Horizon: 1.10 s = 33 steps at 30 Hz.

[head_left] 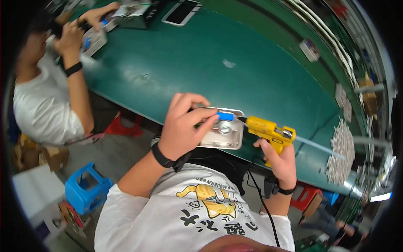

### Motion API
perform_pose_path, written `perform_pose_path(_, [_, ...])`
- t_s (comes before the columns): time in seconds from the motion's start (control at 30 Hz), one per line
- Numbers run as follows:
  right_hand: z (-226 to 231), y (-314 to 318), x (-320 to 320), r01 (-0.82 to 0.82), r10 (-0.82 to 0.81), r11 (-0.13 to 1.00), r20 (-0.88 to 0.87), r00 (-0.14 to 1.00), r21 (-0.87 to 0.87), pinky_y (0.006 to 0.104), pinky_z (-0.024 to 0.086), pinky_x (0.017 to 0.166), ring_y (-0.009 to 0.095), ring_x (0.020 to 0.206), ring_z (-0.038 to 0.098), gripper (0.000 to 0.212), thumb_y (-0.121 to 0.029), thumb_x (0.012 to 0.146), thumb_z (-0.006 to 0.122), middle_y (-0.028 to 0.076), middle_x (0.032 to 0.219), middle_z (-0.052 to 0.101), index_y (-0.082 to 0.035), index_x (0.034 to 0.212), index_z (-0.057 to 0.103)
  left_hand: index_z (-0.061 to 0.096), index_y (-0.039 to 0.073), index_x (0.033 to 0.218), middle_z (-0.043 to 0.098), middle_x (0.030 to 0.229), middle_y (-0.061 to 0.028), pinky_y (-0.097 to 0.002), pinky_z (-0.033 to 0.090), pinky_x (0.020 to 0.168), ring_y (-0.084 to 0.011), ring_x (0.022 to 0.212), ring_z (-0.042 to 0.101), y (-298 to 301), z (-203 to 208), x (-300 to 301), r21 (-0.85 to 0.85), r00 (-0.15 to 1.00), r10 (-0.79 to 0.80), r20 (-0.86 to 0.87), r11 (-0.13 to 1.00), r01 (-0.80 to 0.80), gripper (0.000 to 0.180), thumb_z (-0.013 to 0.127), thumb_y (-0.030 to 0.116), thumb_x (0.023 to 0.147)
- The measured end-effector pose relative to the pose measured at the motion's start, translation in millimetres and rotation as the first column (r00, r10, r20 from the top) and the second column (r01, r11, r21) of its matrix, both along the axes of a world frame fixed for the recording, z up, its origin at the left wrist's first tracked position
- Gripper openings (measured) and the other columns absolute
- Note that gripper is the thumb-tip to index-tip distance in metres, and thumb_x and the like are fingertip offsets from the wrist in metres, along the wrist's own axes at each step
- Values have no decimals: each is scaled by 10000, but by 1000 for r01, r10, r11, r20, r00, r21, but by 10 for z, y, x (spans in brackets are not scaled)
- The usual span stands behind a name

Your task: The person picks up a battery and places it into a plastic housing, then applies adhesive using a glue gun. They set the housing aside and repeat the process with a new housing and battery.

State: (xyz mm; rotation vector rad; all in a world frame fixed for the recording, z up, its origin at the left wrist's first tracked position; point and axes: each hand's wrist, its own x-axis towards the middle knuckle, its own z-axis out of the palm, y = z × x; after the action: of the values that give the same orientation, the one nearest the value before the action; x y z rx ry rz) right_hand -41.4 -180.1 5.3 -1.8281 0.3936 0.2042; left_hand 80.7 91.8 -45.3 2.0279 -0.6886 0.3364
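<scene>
My right hand (280, 161) is closed round the grip of a yellow hot glue gun (265, 127). A pale translucent glue stick (318, 147) sticks out of its back end, and its nozzle points left at a shallow white rectangular casing (236, 143). Over the casing, my left hand (181, 126) pinches a small blue cylindrical part (226, 116), close to the nozzle. Whether nozzle and part touch, I cannot tell. A round silvery piece (225, 127) lies inside the casing, just below the blue part. My left fingers hide the casing's left side.
A co-worker (50, 101) handles a similar white casing (95, 42) at the left of the green table (176, 59). Toward the back lies a phone-like black panel in a white frame (181, 13). White sticks (341, 153) are heaped at right. A blue stool (87, 189) stands at lower left.
</scene>
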Motion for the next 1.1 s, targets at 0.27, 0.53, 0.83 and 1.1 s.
perform_pose_path(0.27, [-176, -229, 63, -51, 53, 998, -46, 998, 39, 243, 470, 569, 91, 627, 592, 288, -158, 1065, 633, 129, 1097, 746, 33, 1278, 601, 749, 132, 980, 720, 964, -38, -455, 433, 898, -286, 1015, 649, -365, -293, 125, -51, 941, -15, -338, 999, -3, 91, 745, 175, 901])
perform_pose_path(0.53, [-305, -349, 141, -54, 58, 988, -25, 998, 146, 231, 453, 577, 79, 621, 526, 269, -144, 1054, 657, 106, 1064, 690, 15, 1262, 591, 776, 191, 1024, 689, 917, 36, -406, 388, 924, -217, 1010, 579, -416, -407, 137, 39, 926, -42, -375, 997, 62, 101, 697, 195, 961])
perform_pose_path(0.83, [-344, -487, 95, -65, 82, 980, -83, 993, 190, 218, 487, 643, 82, 752, 584, 345, -133, 1052, 697, 64, 1108, 693, -19, 1358, 585, 777, 185, 1017, 689, 907, 36, -400, 377, 927, -203, 996, 574, -368, -456, 170, -55, 935, -78, -346, 996, 63, 142, 645, 157, 976])
perform_pose_path(1.1, [-422, -351, 48, -34, 23, 985, 64, 998, 171, 286, 476, 619, 103, 605, 520, 284, -183, 1008, 680, 139, 1079, 634, 16, 1180, 573, 780, 169, 1014, 708, 925, 22, -403, 378, 947, -213, 1004, 576, -351, -464, 134, -100, 922, -146, -359, 988, 117, 189, 605, 124, 958])
